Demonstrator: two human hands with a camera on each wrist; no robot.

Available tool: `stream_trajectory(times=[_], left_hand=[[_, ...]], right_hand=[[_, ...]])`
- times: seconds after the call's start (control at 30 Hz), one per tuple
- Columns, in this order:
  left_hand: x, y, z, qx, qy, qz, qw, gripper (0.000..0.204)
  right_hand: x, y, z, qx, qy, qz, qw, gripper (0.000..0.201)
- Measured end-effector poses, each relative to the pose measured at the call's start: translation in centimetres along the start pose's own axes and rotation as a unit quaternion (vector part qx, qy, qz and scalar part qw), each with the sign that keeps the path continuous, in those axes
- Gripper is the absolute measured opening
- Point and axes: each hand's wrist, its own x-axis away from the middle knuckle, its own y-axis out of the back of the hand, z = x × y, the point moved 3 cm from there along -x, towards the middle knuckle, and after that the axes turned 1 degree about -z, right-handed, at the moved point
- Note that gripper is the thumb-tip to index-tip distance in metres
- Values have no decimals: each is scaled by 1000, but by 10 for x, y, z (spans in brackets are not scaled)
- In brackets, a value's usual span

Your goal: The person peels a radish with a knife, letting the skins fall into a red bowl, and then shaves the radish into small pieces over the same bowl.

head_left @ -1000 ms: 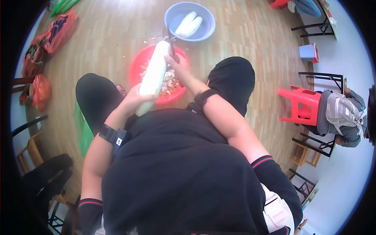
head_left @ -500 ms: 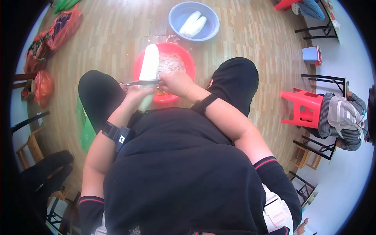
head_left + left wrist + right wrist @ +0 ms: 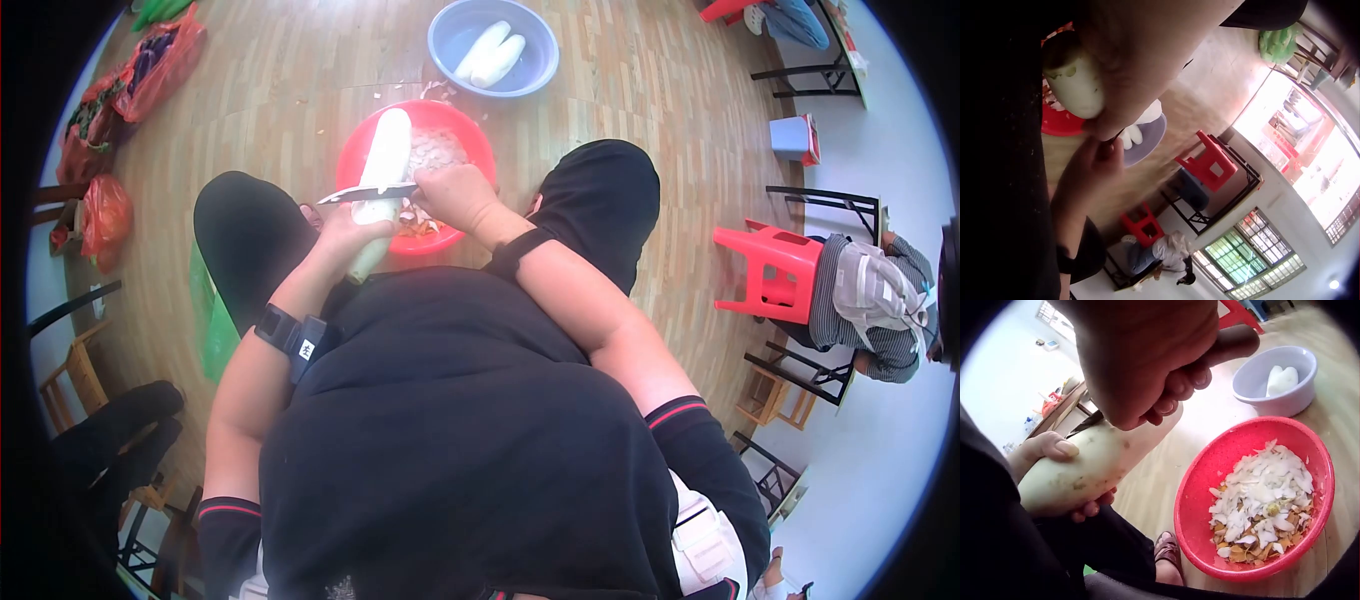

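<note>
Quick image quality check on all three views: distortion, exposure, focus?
Head view: strong fisheye with a black vignette, even light, the knife and the white gourd sharp. Left wrist view: the left hand fills the frame blurred and dark, and the windows are blown out. Right wrist view: the right hand is close and soft, the red basin well lit and in focus.

Both forearms reach forward between the knees. The left hand (image 3: 350,237) is curled in a grip, thumb on top; the right hand (image 3: 452,195) is fisted just beside it.
</note>
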Motion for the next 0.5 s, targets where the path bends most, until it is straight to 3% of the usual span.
stream_trajectory(times=[0.17,0.27,0.5], left_hand=[[-6,4,12,8,35,15,999,47],[-4,2,9,35,19,-18,999,34],[-5,4,8,1,43,12,999,46]], right_hand=[[-2,0,-18,30,-58,-1,998,23],[1,3,-14,24,-67,-13,997,23],[2,-2,-18,11,-44,-41,998,17]])
